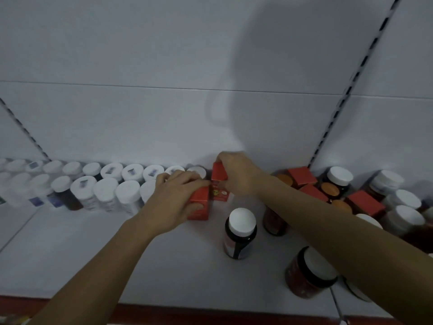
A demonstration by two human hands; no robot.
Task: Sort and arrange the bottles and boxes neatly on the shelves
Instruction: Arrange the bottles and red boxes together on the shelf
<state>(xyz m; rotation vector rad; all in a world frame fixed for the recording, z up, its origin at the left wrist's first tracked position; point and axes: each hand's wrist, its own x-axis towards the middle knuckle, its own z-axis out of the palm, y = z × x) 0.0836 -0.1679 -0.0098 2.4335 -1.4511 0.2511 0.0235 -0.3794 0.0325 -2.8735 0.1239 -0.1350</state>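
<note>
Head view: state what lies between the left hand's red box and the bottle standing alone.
Only bare shelf separates red box from bottle, per head view.

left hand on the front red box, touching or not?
Touching. Head view shows the left hand curled over the front red box, thumb pressed on its front face.

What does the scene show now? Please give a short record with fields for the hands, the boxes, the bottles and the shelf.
left hand: grips the front box, fingers over its top
right hand: grips the rear box from above
boxes: both red, upright, close together
left bottles: two rows, white caps, along the back
loose bottle: dark, white cap, upright, in front of the boxes
right group: more red boxes and bottles, mixed
shelf: white
</note>
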